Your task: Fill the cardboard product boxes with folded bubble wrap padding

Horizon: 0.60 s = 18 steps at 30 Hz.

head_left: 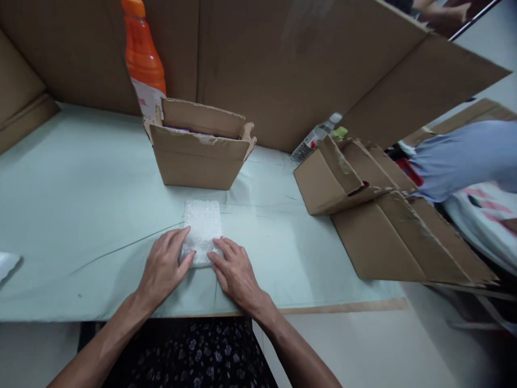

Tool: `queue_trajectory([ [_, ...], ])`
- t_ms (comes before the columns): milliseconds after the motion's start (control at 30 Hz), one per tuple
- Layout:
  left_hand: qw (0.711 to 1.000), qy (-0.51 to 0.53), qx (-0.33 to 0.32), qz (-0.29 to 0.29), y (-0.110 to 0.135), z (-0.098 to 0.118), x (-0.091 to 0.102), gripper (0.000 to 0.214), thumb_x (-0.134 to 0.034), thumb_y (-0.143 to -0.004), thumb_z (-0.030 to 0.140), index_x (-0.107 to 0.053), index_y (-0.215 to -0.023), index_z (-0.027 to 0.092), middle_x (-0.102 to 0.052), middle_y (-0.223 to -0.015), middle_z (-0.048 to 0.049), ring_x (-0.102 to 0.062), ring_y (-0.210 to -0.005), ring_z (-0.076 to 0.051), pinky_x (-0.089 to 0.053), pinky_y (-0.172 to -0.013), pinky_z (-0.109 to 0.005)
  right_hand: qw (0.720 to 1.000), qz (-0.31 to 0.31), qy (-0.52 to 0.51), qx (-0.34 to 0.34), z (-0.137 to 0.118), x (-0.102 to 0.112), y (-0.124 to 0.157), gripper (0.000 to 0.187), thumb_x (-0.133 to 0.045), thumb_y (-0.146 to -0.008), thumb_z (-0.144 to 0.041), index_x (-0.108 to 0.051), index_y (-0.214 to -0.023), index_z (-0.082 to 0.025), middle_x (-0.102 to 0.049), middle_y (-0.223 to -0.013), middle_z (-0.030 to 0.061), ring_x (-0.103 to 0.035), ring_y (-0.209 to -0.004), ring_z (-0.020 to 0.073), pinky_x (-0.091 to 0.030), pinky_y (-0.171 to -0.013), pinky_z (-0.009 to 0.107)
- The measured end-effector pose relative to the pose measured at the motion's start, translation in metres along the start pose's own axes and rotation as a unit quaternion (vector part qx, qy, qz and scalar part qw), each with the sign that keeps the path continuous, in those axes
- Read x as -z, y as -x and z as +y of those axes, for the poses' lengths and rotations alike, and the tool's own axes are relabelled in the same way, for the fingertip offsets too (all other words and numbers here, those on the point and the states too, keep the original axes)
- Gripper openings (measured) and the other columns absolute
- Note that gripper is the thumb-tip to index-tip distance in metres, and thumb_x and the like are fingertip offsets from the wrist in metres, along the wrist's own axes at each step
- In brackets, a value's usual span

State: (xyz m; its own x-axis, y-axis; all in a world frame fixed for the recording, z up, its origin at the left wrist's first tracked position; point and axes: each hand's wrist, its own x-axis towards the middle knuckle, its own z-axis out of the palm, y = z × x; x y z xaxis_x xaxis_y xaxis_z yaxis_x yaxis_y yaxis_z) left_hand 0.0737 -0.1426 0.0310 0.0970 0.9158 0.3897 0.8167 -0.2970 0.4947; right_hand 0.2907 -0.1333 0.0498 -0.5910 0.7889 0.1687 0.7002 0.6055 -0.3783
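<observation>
A flat white packet that looks like bubble wrap [203,229] lies on the pale green table cover [100,205], close to its front edge. My left hand [165,261] holds its lower left side, with the thumb at the bottom corner and the fingers along the edge. On the opposite side, my right hand [234,269] grips the lower right edge, fingertips and thumb touching the wrap. Whatever the packet contains cannot be made out. Behind it stands an open cardboard box [197,161] with something purple just showing inside.
Tall cardboard panels [258,64] wall the back. An orange bottle [143,56] and a clear bottle [315,140] stand against them. More open cardboard boxes [379,237] sit at the right, near a person's blue-grey sleeve [464,153]. A white plastic piece [7,264] lies far left.
</observation>
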Motion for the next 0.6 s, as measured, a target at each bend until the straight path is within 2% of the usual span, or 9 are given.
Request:
queue_trajectory([
  [67,0.999,0.012,-0.038,0.011,0.005,0.002,0.006,0.048,-0.059,-0.094,0.031,-0.049,-0.139,0.022,-0.060,-0.135,-0.0148,-0.057,-0.123,-0.030,-0.047,-0.102,-0.046,1.000,0.000,0.004,0.024,0.004,-0.002,-0.005,0.029,-0.056,-0.094,-0.010,-0.069,-0.118,-0.022,-0.066,-0.134,0.0130,-0.056,-0.127,0.0308,-0.050,-0.096,0.049],
  [100,0.998,0.021,-0.058,0.003,0.009,0.003,0.009,0.046,-0.060,-0.093,0.030,-0.051,-0.138,0.022,-0.060,-0.136,-0.0142,-0.057,-0.124,-0.030,-0.046,-0.103,-0.047,1.000,0.002,-0.007,0.031,0.006,-0.002,-0.007,0.028,-0.056,-0.095,-0.010,-0.069,-0.117,-0.021,-0.069,-0.128,0.0121,-0.059,-0.122,0.0292,-0.049,-0.095,0.047],
  [167,0.996,0.043,-0.079,-0.018,0.016,0.006,0.012,0.040,-0.057,-0.094,0.023,-0.056,-0.133,0.022,-0.067,-0.124,-0.0111,-0.061,-0.114,-0.027,-0.048,-0.099,-0.044,0.999,0.000,-0.041,0.027,0.008,0.001,-0.008,0.026,-0.055,-0.097,-0.011,-0.070,-0.116,-0.021,-0.075,-0.114,0.0096,-0.066,-0.107,0.0259,-0.049,-0.091,0.044],
  [267,0.995,0.086,-0.041,-0.029,0.024,0.008,0.011,0.035,-0.051,-0.094,0.016,-0.061,-0.127,0.022,-0.073,-0.102,-0.0067,-0.065,-0.094,-0.022,-0.051,-0.085,-0.037,0.995,-0.013,-0.095,0.004,0.006,0.009,-0.007,0.023,-0.054,-0.099,-0.017,-0.070,-0.115,-0.023,-0.078,-0.100,0.0052,-0.068,-0.091,0.0222,-0.049,-0.087,0.040],
  [367,0.996,0.086,0.010,-0.027,0.023,0.006,0.007,0.032,-0.052,-0.094,0.020,-0.062,-0.125,0.021,-0.072,-0.093,-0.0051,-0.064,-0.084,-0.021,-0.052,-0.078,-0.035,0.993,0.063,-0.103,-0.010,0.001,0.016,-0.003,0.024,-0.054,-0.100,-0.021,-0.066,-0.121,-0.021,-0.075,-0.111,0.0085,-0.066,-0.099,0.0233,-0.049,-0.088,0.039],
  [433,0.998,0.054,0.016,-0.024,0.018,0.004,0.004,0.032,-0.053,-0.093,0.021,-0.062,-0.124,0.020,-0.071,-0.088,-0.0045,-0.064,-0.080,-0.021,-0.052,-0.076,-0.036,0.989,0.127,-0.074,-0.010,-0.003,0.018,0.002,0.025,-0.054,-0.099,-0.020,-0.065,-0.122,-0.019,-0.071,-0.118,0.0117,-0.063,-0.105,0.0244,-0.048,-0.089,0.040],
  [467,0.999,0.034,0.012,-0.023,0.015,0.003,0.002,0.032,-0.054,-0.093,0.022,-0.061,-0.124,0.019,-0.070,-0.086,-0.0047,-0.063,-0.080,-0.022,-0.051,-0.076,-0.037,0.989,0.136,-0.058,-0.002,-0.005,0.018,0.003,0.025,-0.055,-0.099,-0.020,-0.065,-0.121,-0.019,-0.070,-0.119,0.0122,-0.062,-0.106,0.0248,-0.048,-0.089,0.041],
  [533,1.000,-0.002,0.004,-0.016,0.010,0.003,0.000,0.031,-0.054,-0.094,0.023,-0.060,-0.124,0.017,-0.070,-0.088,-0.0066,-0.064,-0.084,-0.024,-0.052,-0.078,-0.039,0.994,0.106,-0.029,0.022,-0.006,0.015,0.005,0.025,-0.058,-0.096,-0.018,-0.065,-0.120,-0.020,-0.068,-0.121,0.0125,-0.060,-0.111,0.0261,-0.047,-0.091,0.042],
  [600,1.000,-0.019,-0.006,0.007,0.009,0.005,-0.001,0.031,-0.054,-0.094,0.022,-0.059,-0.125,0.017,-0.070,-0.101,-0.0108,-0.064,-0.095,-0.027,-0.052,-0.084,-0.042,0.997,0.056,-0.005,0.047,-0.005,0.008,0.003,0.026,-0.061,-0.094,-0.017,-0.065,-0.120,-0.020,-0.068,-0.124,0.0126,-0.058,-0.116,0.0281,-0.046,-0.093,0.044],
])
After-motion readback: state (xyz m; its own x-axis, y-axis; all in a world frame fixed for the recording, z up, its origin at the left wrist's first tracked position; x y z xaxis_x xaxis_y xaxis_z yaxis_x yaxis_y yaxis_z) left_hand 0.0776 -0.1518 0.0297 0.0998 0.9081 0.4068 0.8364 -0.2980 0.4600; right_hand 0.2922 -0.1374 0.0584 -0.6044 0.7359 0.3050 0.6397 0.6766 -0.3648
